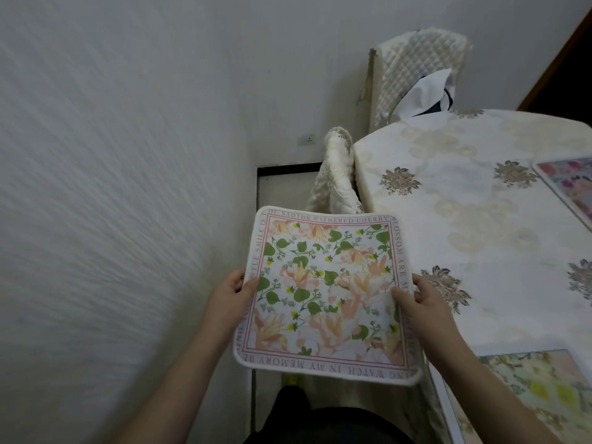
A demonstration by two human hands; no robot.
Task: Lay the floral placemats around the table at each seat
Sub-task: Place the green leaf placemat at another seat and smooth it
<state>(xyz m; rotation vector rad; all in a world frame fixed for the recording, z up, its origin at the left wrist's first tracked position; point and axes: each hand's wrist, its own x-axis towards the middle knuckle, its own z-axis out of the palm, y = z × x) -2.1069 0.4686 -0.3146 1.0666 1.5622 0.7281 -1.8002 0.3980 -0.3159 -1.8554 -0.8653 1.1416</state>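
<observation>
A square floral placemat (326,293) with pink flowers, green leaves and a lettered border is held flat in the air, left of the table's edge. My left hand (229,299) grips its left edge and my right hand (419,302) grips its right edge. The table (464,225) on the right wears a cream cloth with grey-brown flower motifs. A yellow-green floral placemat (538,386) lies at the table's near edge. A pink-purple one (570,184) lies at the right edge of view, partly cut off.
A chair in a quilted cream cover (336,177) stands tucked at the table's left side, just beyond the held mat. Another covered chair (416,75) stands at the far end, with white cloth draped on it. A white wall (128,187) runs close along my left.
</observation>
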